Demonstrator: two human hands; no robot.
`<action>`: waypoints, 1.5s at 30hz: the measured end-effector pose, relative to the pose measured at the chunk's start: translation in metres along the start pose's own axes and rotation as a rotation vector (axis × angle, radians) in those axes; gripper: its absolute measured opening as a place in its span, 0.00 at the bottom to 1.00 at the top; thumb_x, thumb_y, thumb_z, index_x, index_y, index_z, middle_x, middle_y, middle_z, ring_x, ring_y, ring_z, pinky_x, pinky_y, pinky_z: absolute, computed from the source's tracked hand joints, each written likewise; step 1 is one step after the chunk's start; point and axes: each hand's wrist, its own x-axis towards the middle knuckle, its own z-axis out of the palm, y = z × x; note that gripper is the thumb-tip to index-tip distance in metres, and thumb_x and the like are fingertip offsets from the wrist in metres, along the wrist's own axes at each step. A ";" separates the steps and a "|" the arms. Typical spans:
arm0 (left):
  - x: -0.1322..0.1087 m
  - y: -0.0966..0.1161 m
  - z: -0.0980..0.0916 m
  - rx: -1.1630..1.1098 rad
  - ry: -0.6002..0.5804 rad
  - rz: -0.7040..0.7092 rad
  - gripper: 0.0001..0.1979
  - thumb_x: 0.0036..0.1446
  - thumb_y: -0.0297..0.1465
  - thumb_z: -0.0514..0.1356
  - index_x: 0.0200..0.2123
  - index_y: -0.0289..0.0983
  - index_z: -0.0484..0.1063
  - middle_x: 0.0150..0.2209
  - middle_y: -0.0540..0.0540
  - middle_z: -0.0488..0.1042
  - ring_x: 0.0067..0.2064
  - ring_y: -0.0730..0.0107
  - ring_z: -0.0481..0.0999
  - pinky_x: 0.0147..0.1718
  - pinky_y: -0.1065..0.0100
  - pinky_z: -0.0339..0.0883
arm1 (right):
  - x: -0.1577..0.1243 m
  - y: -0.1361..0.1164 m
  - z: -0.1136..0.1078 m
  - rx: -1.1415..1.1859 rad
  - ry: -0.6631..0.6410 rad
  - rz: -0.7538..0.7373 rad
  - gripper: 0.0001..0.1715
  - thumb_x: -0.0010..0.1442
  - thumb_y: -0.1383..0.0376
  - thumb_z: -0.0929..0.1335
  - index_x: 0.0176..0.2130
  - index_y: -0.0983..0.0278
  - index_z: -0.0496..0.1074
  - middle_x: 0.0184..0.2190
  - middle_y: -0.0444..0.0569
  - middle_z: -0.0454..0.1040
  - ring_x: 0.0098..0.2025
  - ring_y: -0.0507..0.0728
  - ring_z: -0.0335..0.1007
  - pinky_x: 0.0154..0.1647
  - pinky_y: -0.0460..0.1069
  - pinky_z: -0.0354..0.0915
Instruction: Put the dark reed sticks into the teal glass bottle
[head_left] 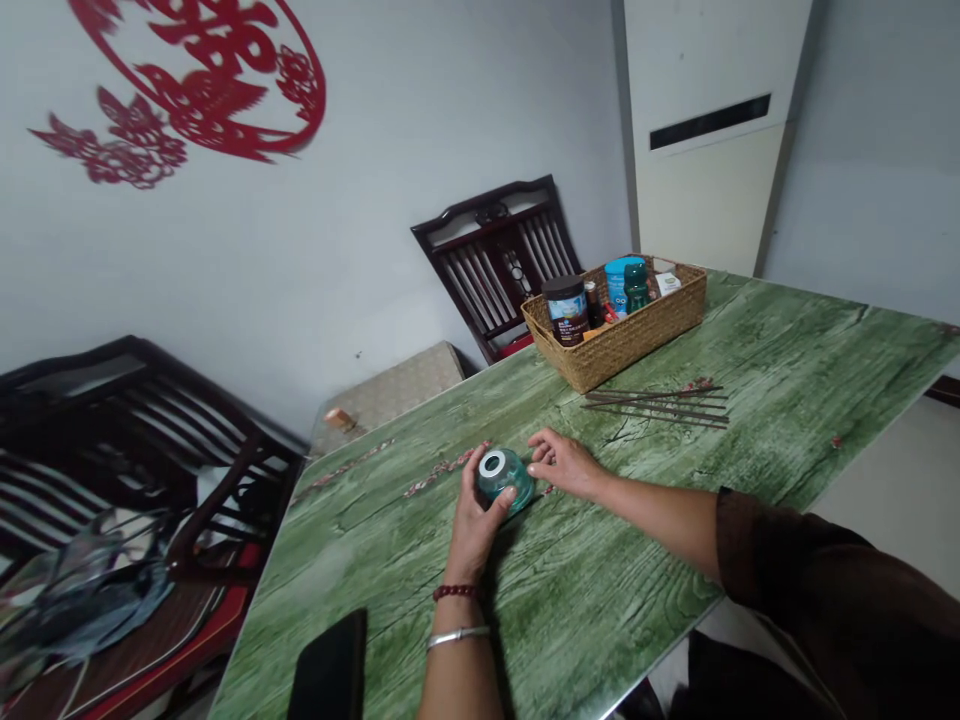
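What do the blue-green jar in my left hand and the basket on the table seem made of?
The jar: probably smooth, glossy glass, since it's see-through and catches light, though clear plastic is possible. The basket: seemingly woven plant fibre, tan, judging by its visible weave; exactly which fibre I can't tell.

Counter (pixel 405 560): we see a green, wood-grained top printed with red blossoms.
Basket (pixel 637 340): we find it woven, at the counter's far side, holding a dark-lidded canister (pixel 568 315), a blue tub (pixel 616 275) and a green bottle (pixel 636 288).
Black slab (pixel 328 668): we see it flat near us, perhaps a phone, cut off by the view's lower edge.
Chairs: we count two, dark-framed; one behind the basket (pixel 514 265), another at left (pixel 150 410) with a bundle (pixel 112 580) on its seat.
Wall: we see a red paper-cut (pixel 217 85) on it.
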 end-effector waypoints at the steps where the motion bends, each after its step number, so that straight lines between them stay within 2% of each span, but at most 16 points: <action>1: -0.001 0.001 0.000 -0.021 0.012 -0.002 0.36 0.50 0.42 0.70 0.61 0.44 0.65 0.64 0.42 0.65 0.64 0.54 0.65 0.65 0.53 0.54 | 0.000 0.000 -0.001 0.004 0.003 -0.008 0.20 0.53 0.68 0.73 0.46 0.62 0.69 0.33 0.42 0.72 0.32 0.51 0.70 0.36 0.47 0.67; 4: -0.003 0.000 0.001 -0.095 0.054 -0.005 0.29 0.53 0.46 0.67 0.56 0.42 0.70 0.63 0.42 0.67 0.66 0.57 0.63 0.64 0.59 0.54 | 0.001 0.002 -0.002 0.027 0.021 -0.034 0.17 0.53 0.68 0.72 0.44 0.63 0.69 0.31 0.41 0.72 0.31 0.50 0.69 0.37 0.47 0.66; 6: -0.004 0.001 0.002 -0.179 0.127 -0.065 0.27 0.53 0.48 0.66 0.53 0.42 0.72 0.60 0.43 0.71 0.62 0.62 0.67 0.60 0.63 0.59 | 0.002 0.002 -0.003 0.050 0.048 -0.035 0.14 0.53 0.67 0.72 0.41 0.63 0.71 0.30 0.41 0.72 0.30 0.50 0.68 0.36 0.46 0.64; 9: -0.004 0.007 0.002 -0.363 0.331 -0.217 0.27 0.45 0.50 0.71 0.43 0.40 0.72 0.42 0.48 0.76 0.44 0.71 0.76 0.45 0.68 0.69 | 0.005 0.000 -0.005 0.083 0.114 -0.008 0.09 0.51 0.62 0.73 0.31 0.63 0.70 0.23 0.38 0.68 0.27 0.49 0.64 0.30 0.44 0.60; 11: -0.007 0.016 -0.001 -0.470 0.415 -0.279 0.28 0.39 0.50 0.73 0.34 0.39 0.68 0.28 0.55 0.70 0.29 0.77 0.72 0.36 0.70 0.71 | 0.005 -0.005 -0.010 0.128 0.138 0.021 0.19 0.52 0.54 0.73 0.22 0.63 0.64 0.17 0.36 0.60 0.22 0.48 0.57 0.25 0.44 0.54; 13: -0.017 0.027 -0.008 -0.563 0.395 -0.340 0.29 0.37 0.50 0.74 0.29 0.38 0.63 0.22 0.60 0.62 0.21 0.81 0.63 0.30 0.71 0.71 | 0.002 -0.013 -0.020 0.240 0.141 0.060 0.30 0.51 0.45 0.71 0.19 0.61 0.57 0.14 0.34 0.51 0.18 0.47 0.49 0.20 0.44 0.49; 15: -0.032 0.035 -0.015 -0.656 0.335 -0.411 0.29 0.37 0.49 0.75 0.28 0.38 0.61 0.19 0.61 0.57 0.18 0.83 0.56 0.22 0.74 0.66 | -0.003 -0.025 -0.035 0.410 0.134 0.101 0.35 0.48 0.38 0.71 0.20 0.59 0.53 0.13 0.32 0.47 0.15 0.46 0.43 0.17 0.44 0.47; 19: -0.064 0.037 -0.021 -0.772 0.273 -0.464 0.29 0.38 0.46 0.76 0.28 0.38 0.61 0.18 0.61 0.53 0.17 0.85 0.52 0.14 0.79 0.51 | -0.020 -0.044 -0.063 0.651 0.059 0.127 0.39 0.43 0.35 0.73 0.21 0.59 0.51 0.12 0.31 0.46 0.13 0.44 0.38 0.14 0.44 0.47; 21: -0.073 0.033 -0.016 -0.747 0.281 -0.462 0.31 0.35 0.45 0.77 0.26 0.38 0.58 0.18 0.62 0.51 0.17 0.85 0.51 0.14 0.80 0.49 | -0.030 -0.045 -0.065 0.677 0.013 0.138 0.40 0.42 0.35 0.74 0.20 0.59 0.50 0.11 0.31 0.46 0.13 0.43 0.38 0.14 0.43 0.47; 24: -0.074 0.028 -0.006 -0.608 0.319 -0.428 0.32 0.33 0.46 0.77 0.25 0.38 0.57 0.18 0.62 0.51 0.17 0.85 0.50 0.14 0.79 0.50 | -0.042 -0.031 -0.050 0.630 -0.026 0.193 0.41 0.39 0.34 0.74 0.20 0.59 0.51 0.11 0.31 0.47 0.13 0.43 0.39 0.13 0.42 0.46; 29: -0.068 0.025 0.005 -0.389 0.361 -0.403 0.32 0.32 0.47 0.76 0.24 0.39 0.57 0.20 0.61 0.54 0.19 0.84 0.52 0.14 0.78 0.51 | -0.048 -0.003 -0.021 0.321 -0.086 0.178 0.37 0.40 0.38 0.75 0.18 0.61 0.56 0.11 0.31 0.45 0.14 0.43 0.39 0.13 0.43 0.46; 34: -0.067 0.020 0.011 -0.314 0.373 -0.368 0.33 0.33 0.44 0.75 0.24 0.39 0.52 0.21 0.61 0.52 0.20 0.84 0.52 0.15 0.78 0.51 | -0.048 0.001 -0.020 0.241 -0.090 0.174 0.31 0.45 0.40 0.73 0.20 0.62 0.64 0.12 0.32 0.45 0.14 0.45 0.41 0.13 0.43 0.45; 39: -0.065 0.021 0.004 -0.283 0.351 -0.415 0.31 0.35 0.48 0.74 0.25 0.40 0.55 0.20 0.61 0.53 0.19 0.82 0.53 0.16 0.76 0.53 | -0.051 -0.005 -0.020 0.214 -0.061 0.180 0.31 0.48 0.39 0.70 0.20 0.62 0.64 0.12 0.32 0.43 0.15 0.45 0.40 0.14 0.43 0.46; 41: -0.055 0.027 -0.006 -0.270 0.364 -0.395 0.29 0.36 0.50 0.73 0.28 0.40 0.60 0.20 0.61 0.56 0.19 0.81 0.57 0.18 0.74 0.57 | -0.047 -0.011 -0.021 0.162 -0.047 0.165 0.30 0.52 0.40 0.69 0.20 0.62 0.63 0.13 0.34 0.48 0.15 0.46 0.45 0.16 0.43 0.49; 43: -0.039 0.034 -0.016 -0.251 0.414 -0.272 0.29 0.36 0.48 0.74 0.35 0.40 0.64 0.24 0.58 0.64 0.23 0.78 0.66 0.25 0.73 0.64 | -0.038 -0.017 -0.020 0.079 -0.015 0.116 0.26 0.51 0.45 0.72 0.24 0.63 0.66 0.16 0.36 0.59 0.19 0.47 0.56 0.20 0.43 0.56; 45: -0.021 0.038 -0.018 -0.230 0.420 -0.103 0.32 0.37 0.44 0.75 0.44 0.41 0.67 0.37 0.51 0.73 0.38 0.71 0.76 0.38 0.69 0.69 | -0.025 -0.023 -0.016 0.011 0.008 0.061 0.24 0.45 0.51 0.77 0.35 0.63 0.70 0.27 0.42 0.72 0.28 0.51 0.68 0.29 0.46 0.65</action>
